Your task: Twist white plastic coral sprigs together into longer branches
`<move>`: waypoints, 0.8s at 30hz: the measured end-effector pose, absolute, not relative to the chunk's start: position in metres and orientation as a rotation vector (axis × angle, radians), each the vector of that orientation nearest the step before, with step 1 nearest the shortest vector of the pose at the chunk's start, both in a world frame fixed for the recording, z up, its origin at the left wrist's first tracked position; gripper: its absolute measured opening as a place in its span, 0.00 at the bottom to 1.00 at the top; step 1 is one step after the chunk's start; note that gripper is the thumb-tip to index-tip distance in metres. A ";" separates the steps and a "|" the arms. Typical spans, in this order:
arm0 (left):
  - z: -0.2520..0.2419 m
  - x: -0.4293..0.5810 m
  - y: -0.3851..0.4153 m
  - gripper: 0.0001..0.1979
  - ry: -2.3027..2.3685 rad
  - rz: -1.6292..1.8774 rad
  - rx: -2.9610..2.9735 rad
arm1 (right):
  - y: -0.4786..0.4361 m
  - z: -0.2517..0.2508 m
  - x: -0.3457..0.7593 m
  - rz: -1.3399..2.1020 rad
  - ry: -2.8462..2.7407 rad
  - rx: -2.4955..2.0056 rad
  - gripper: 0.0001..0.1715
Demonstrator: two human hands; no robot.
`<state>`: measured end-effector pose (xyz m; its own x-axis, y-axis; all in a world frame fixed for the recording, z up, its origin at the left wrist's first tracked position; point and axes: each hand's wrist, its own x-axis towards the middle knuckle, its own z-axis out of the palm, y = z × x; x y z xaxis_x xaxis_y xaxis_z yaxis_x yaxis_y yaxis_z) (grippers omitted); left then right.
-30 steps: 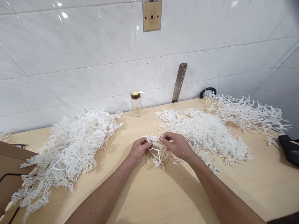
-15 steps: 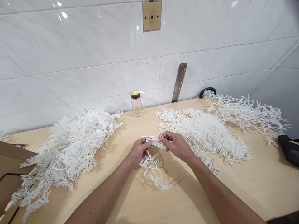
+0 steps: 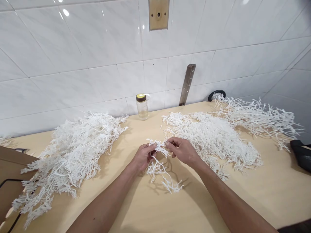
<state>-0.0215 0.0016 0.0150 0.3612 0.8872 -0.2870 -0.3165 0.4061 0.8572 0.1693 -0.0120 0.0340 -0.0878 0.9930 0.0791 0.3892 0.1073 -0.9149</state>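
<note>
Two hands meet at the centre of the frame above the wooden table. The left hand and the right hand both pinch the top of one white branched sprig with nearly closed fingers. Its lower end hangs down and touches the table. A big white pile lies at the left and another pile at the right.

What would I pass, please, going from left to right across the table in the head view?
Cardboard box → left white pile → left hand → white sprig pinched by both hands → right hand → right white pile → black object at the table's right edge.
</note>
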 end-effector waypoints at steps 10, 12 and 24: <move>0.010 -0.024 0.002 0.18 0.823 0.828 0.878 | -0.011 0.029 0.169 0.984 -1.514 -1.372 0.15; 0.012 -0.023 0.000 0.19 0.854 0.827 0.916 | -0.011 0.029 0.168 0.970 -1.527 -1.381 0.14; 0.012 -0.022 0.001 0.19 0.870 0.867 0.867 | -0.013 0.032 0.163 1.027 -1.529 -1.383 0.12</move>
<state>-0.0225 0.0011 0.0116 0.3780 0.8864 -0.2672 -0.2642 0.3799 0.8865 0.1628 -0.0133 0.0325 -0.0672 0.9967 0.0464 0.3335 0.0663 -0.9404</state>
